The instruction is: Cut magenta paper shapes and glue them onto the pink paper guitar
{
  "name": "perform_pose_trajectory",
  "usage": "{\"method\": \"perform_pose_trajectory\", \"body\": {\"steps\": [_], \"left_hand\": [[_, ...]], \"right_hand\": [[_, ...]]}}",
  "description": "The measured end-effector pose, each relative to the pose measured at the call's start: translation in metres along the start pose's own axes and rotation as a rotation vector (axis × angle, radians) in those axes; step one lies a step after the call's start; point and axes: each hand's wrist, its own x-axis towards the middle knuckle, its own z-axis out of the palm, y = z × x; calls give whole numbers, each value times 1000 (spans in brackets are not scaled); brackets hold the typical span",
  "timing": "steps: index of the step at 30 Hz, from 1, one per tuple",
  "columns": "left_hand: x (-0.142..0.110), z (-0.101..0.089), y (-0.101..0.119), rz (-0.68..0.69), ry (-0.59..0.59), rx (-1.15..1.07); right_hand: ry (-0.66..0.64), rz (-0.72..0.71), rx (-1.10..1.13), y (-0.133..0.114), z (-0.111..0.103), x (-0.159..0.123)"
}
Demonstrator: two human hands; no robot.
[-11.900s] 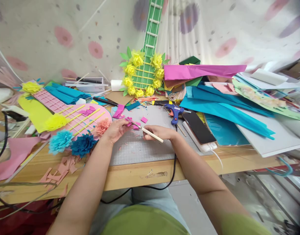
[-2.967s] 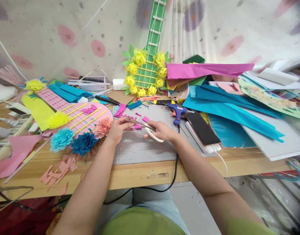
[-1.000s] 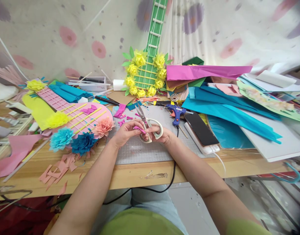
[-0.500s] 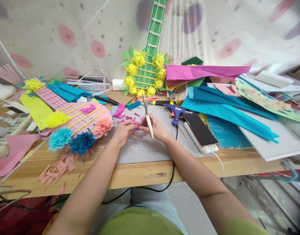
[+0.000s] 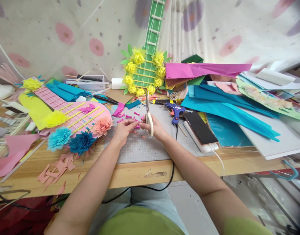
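Observation:
My left hand (image 5: pixel 123 131) is closed in a pinch over the grey cutting mat (image 5: pixel 142 152), on a small magenta paper piece (image 5: pixel 137 127) that the fingers mostly hide. Just to its right, my right hand (image 5: pixel 157 128) holds a pair of scissors (image 5: pixel 150 122) with cream handles, blades pointing up and away from me. The fingertips of both hands nearly meet at the magenta piece. Several small twisted magenta paper bits (image 5: pixel 128 117) lie on the mat beyond my hands, beside a larger magenta strip (image 5: pixel 118 109).
At left lies a pink paper guitar (image 5: pixel 91 114) with paper flowers. A green guitar (image 5: pixel 150 70) ringed by yellow flowers leans at the back. To the right are a blue glue gun (image 5: pixel 176 112), its cord, a phone (image 5: pixel 200 127) and blue crepe paper (image 5: pixel 238 112).
The scissors have turned in my right hand, so the blades stand more upright and the handle loops face me more. My hands stay in nearly the same place.

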Motion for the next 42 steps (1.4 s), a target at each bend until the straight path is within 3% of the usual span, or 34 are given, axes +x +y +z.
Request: {"method": "perform_pose_trajectory", "body": {"steps": [7, 13, 35, 42], "left_hand": [[3, -7, 5, 94, 48, -117], [6, -15, 7, 151, 15, -139], [4, -15, 9, 88, -16, -174], [2, -15, 12, 123, -17, -125]], "right_hand": [[-180, -99, -771, -8, -35, -7], [-227, -130, -967, -10, -40, -8], [-225, -123, -918, -13, -41, -8], [-246, -108, -914, -12, -48, -7]]}}
